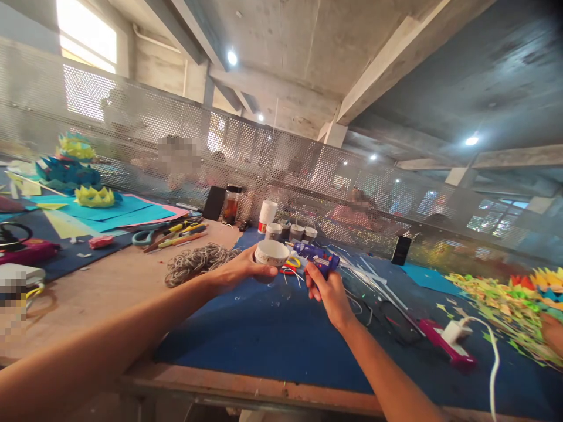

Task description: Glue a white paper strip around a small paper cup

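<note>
My left hand (244,268) is closed round a white paper cup (271,255) with printed lettering, its rim facing up and toward me. In my right hand (324,287) is a blue glue gun (316,255), its nozzle pointing left at the cup's right side. Whether the nozzle touches the cup I cannot tell. Just behind them stand several small cups (297,232) and a taller white cup (267,214). Red-and-yellow-handled scissors (291,265) lie partly hidden behind the cup and glue gun.
A bundle of grey cord (197,262) lies left, near pliers (152,233) and other tools. Glue sticks (373,275) and a magenta power strip (448,343) with a white cable are at right. A perforated metal screen (281,170) borders the table's back. Paper scraps (501,299) pile far right, beside another person's hand.
</note>
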The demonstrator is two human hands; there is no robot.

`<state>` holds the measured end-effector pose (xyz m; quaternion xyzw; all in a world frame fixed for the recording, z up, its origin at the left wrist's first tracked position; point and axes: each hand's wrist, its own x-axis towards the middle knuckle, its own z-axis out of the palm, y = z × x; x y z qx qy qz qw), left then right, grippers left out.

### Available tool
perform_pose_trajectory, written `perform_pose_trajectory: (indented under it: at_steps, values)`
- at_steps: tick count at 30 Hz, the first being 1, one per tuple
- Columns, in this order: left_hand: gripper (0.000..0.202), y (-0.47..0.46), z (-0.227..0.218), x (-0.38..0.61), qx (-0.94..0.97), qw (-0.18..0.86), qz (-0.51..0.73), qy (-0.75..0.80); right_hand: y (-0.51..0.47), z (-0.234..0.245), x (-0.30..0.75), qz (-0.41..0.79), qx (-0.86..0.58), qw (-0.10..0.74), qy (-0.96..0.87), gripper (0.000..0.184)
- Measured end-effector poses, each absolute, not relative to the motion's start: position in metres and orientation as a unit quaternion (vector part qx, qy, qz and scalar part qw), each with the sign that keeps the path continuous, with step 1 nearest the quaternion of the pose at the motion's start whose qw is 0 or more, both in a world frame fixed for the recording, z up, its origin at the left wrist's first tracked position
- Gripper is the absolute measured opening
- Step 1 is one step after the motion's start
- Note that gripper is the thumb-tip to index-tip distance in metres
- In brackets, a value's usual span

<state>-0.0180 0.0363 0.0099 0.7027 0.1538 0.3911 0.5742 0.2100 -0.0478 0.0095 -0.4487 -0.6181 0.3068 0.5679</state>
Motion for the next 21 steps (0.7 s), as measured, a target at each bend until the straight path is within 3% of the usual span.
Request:
perform_pose_trajectory:
  at_steps: [9,21]
  values:
    - [0.06,0.039,0.0076,-0.0185,0.704,0.57,0.397,0.147,-0.052,0.0083,0.2098,0.156,-0.523,0.522,-0.656,0.045]
    - [0.066,0.0367,0.0106,-0.0186,0.691,0.589,0.386,0.161,-0.055,0.0119,0.2086,0.126,-0.536,0.506,-0.664,0.045]
